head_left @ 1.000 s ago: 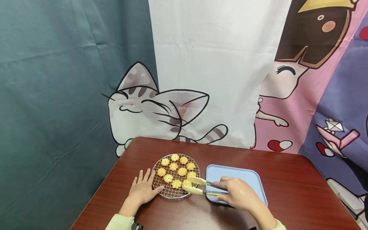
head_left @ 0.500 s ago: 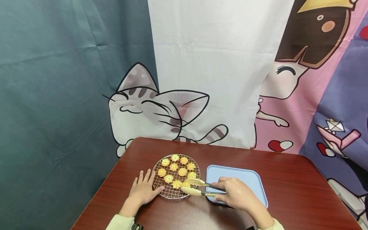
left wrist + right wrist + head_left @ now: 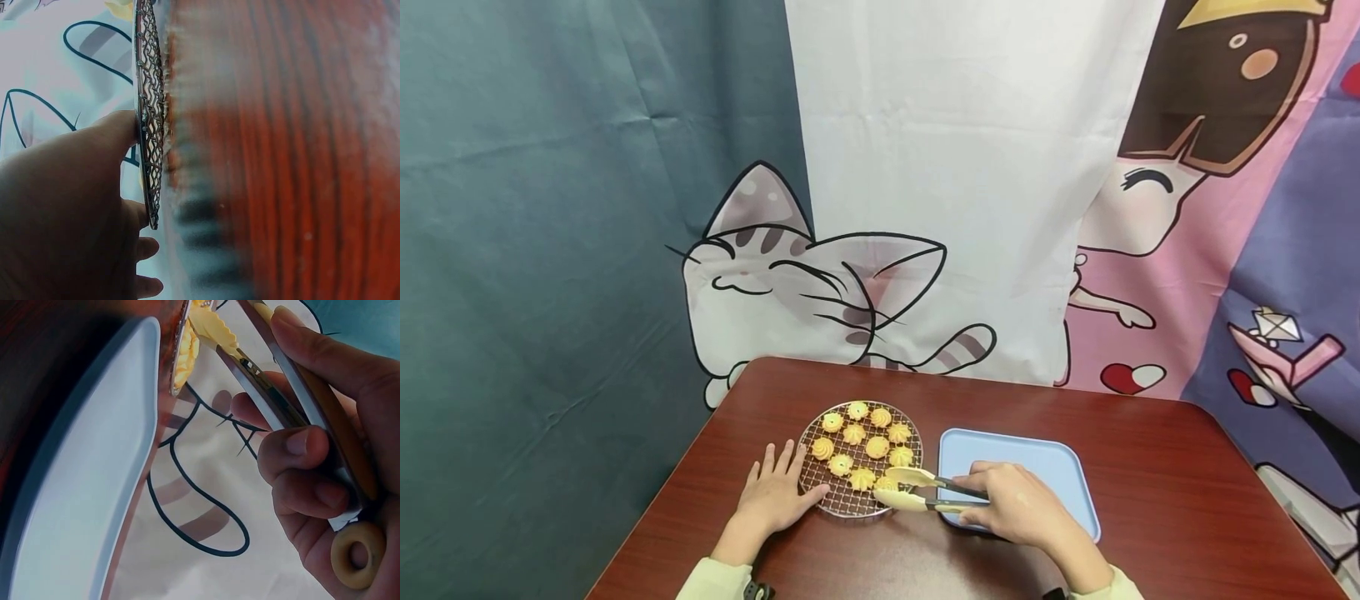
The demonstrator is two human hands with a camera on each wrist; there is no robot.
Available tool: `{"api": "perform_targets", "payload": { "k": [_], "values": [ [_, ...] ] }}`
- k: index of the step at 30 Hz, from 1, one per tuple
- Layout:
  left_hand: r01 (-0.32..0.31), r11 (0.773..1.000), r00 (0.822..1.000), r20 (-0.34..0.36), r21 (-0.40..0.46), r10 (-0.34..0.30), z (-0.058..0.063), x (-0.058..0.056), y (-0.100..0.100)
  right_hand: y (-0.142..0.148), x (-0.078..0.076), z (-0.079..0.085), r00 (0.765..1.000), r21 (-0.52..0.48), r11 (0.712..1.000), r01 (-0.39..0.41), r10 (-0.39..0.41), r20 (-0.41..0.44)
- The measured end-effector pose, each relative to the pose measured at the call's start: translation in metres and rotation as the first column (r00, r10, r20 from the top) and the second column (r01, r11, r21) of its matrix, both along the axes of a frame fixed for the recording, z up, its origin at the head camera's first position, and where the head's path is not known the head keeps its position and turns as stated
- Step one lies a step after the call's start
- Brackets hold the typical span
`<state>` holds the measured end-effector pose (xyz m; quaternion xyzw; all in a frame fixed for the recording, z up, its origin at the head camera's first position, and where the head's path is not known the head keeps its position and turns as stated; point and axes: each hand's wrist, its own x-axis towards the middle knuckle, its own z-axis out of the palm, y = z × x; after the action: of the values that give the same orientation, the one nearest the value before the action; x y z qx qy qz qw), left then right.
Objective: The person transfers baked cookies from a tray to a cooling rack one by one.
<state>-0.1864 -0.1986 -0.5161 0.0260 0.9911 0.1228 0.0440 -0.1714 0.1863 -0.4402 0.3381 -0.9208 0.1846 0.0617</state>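
My left hand lies with straight, spread fingers at the left rim of a round wire cooling rack. Thumb and forefinger reach its edge, also in the left wrist view, where the rack mesh shows edge-on. Several piped butter cookies rest on the rack. My right hand grips a pair of food tongs with pale yellow tips. Those tips stand either side of a cookie at the rack's near right, partly hiding it. In the right wrist view, fingers curl around the metal tong arms.
A light blue tray lies right of the rack, partly under my right hand. Both stand on a dark red wooden table. Behind the table hangs a cloth backdrop with cartoon drawings.
The tongs have moved slightly left, and their tips now overlap more of the near-right cookie. In the last half second they hardly move. My left hand stays at the rack's rim.
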Motion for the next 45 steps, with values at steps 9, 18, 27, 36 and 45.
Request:
{"api": "perform_targets", "payload": {
  "k": [9, 18, 27, 36, 45],
  "values": [
    [-0.001, 1.0, 1.0, -0.003, -0.002, 0.001, 0.001, 0.0, 0.001, 0.001, 0.001, 0.003, 1.0, 0.007, 1.0, 0.001, -0.001, -0.009],
    [-0.002, 1.0, 1.0, 0.0, 0.004, 0.002, 0.003, -0.001, 0.001, 0.009, 0.003, 0.007, 0.999, -0.025, 1.0, 0.018, -0.019, -0.05],
    [0.0, 1.0, 1.0, 0.013, 0.003, -0.001, 0.003, -0.002, 0.0, 0.027, 0.006, 0.008, 0.993, -0.057, 0.992, 0.115, -0.115, -0.005],
    [0.0, 1.0, 1.0, 0.012, 0.002, 0.0, 0.003, -0.003, 0.0, 0.05, 0.01, 0.008, 0.973, -0.059, 0.971, 0.231, -0.231, 0.012],
    [-0.002, 1.0, 1.0, 0.017, 0.0, 0.002, 0.002, -0.001, 0.0, 0.074, 0.016, 0.001, 0.947, -0.052, 0.947, 0.317, -0.319, -0.029]
  ]
}}
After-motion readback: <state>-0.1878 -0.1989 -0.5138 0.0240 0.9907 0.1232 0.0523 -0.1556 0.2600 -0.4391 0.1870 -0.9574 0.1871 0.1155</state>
